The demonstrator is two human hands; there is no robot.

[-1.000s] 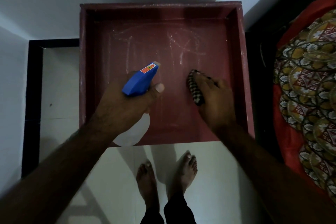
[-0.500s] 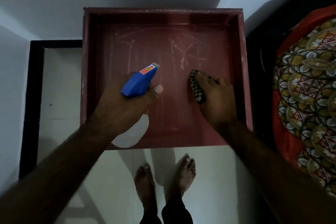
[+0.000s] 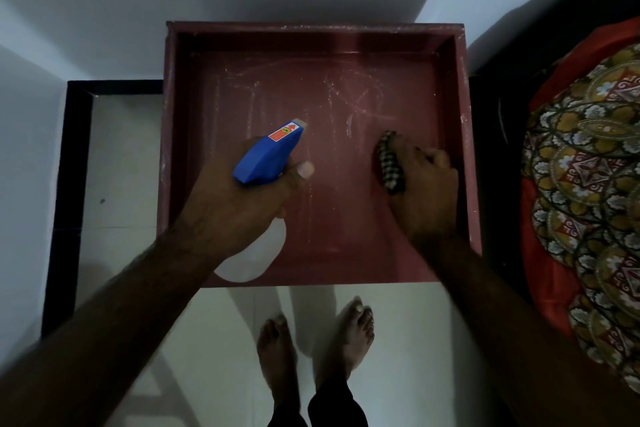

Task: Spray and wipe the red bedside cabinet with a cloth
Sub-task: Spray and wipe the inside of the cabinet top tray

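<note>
From above, a red bedside cabinet (image 3: 465, 149) fills the middle of the view, its top recessed like a shallow tray. The left hand (image 3: 239, 208), at 8 o'clock on that top, is wrapped round a spray bottle (image 3: 266, 158) with a blue head, nozzle aimed toward 1 o'clock. Whether a finger is on the trigger cannot be seen. The right hand (image 3: 427, 194), at 3 o'clock, curls its fingers over a bunched checked cloth (image 3: 389, 163) and presses it onto the red surface.

The likely risks: spray could land on the wiping hand or drift to the patterned bedspread (image 3: 588, 184) close by at 3 o'clock. Liquid may also pool against the raised rim, and the bunched cloth may skip the corners.

The surface is dull red with chalky white streaks (image 3: 356, 104), thickest toward 12 o'clock. The room is dim. A pale wall (image 3: 104, 10) stands behind, pale floor tiles (image 3: 121, 166) lie at 9 o'clock, and the person's bare feet (image 3: 277, 350) show at 6 o'clock.
</note>
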